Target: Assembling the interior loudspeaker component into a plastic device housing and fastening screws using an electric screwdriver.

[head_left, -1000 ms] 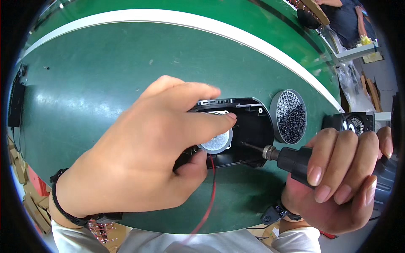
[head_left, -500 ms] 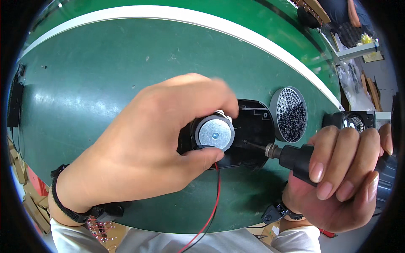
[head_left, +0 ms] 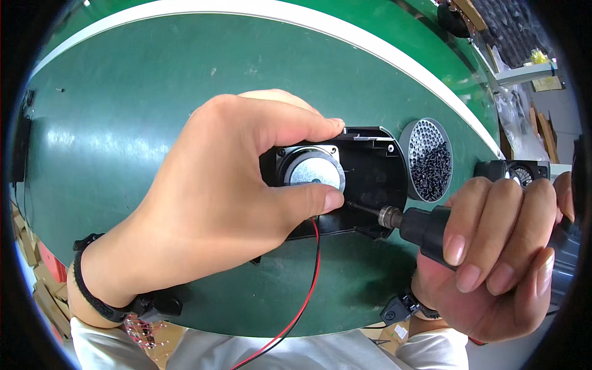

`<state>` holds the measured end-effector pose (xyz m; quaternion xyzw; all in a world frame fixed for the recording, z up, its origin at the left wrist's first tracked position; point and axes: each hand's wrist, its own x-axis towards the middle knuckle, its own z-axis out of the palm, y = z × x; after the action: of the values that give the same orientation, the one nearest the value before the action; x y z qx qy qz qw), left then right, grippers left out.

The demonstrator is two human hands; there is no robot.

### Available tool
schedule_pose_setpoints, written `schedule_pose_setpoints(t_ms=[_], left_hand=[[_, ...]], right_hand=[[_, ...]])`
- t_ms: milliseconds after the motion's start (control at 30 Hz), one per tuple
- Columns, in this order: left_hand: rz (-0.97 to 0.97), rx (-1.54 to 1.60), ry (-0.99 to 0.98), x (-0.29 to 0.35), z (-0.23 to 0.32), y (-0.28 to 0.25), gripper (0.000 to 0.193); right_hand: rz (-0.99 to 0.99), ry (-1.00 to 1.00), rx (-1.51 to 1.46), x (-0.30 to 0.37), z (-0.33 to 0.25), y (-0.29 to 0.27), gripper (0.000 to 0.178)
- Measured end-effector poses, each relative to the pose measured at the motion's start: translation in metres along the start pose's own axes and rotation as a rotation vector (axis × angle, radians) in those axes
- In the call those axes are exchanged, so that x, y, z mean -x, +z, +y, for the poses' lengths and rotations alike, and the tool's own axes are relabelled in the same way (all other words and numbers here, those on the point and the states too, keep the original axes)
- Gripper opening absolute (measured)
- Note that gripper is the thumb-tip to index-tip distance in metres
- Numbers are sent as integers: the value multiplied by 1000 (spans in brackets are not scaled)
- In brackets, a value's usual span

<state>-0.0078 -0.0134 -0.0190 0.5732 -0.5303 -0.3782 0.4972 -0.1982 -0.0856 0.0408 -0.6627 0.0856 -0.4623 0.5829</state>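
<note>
A small speaker [head_left: 311, 171] with a silver round magnet sits face down in a black plastic housing [head_left: 376, 172]. My left hand [head_left: 228, 179] closes round both: its fingers press on the housing's far edge, while the thumb lies over the magnet's near side. Red and black wires [head_left: 316, 271] run from under the thumb toward me. In my right hand [head_left: 493, 253] is a black electric screwdriver [head_left: 425, 231], fingers wrapped round its body. Its thin bit points left, with the tip over the housing just right of my thumb. Whether the tip touches a screw cannot be made out.
Right of the housing stands a round grey dish [head_left: 427, 160] with dimples, holding many small black screws. Farther right is another black housing [head_left: 515, 171] with a speaker-like part. A white strip [head_left: 259, 7] borders the green table [head_left: 123, 123] at the far side.
My left fingers have moved from the magnet's far side to the housing's far edge, uncovering the speaker's metal frame. The screwdriver has shifted slightly left, its bit closer to the speaker.
</note>
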Motion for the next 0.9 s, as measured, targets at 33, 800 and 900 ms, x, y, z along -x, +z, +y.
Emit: schedule_pose_setpoints(t_ms=[33, 800, 900], left_hand=[[5, -6, -9, 0, 0, 0, 44], [31, -103, -56, 0, 5, 2, 41], [21, -249, -1, 0, 7, 2, 40]], right_hand=[[-2, 5, -3, 0, 1, 0, 24], [111, -2, -45, 9, 18, 20, 27], [10, -14, 26, 9, 18, 17, 26]])
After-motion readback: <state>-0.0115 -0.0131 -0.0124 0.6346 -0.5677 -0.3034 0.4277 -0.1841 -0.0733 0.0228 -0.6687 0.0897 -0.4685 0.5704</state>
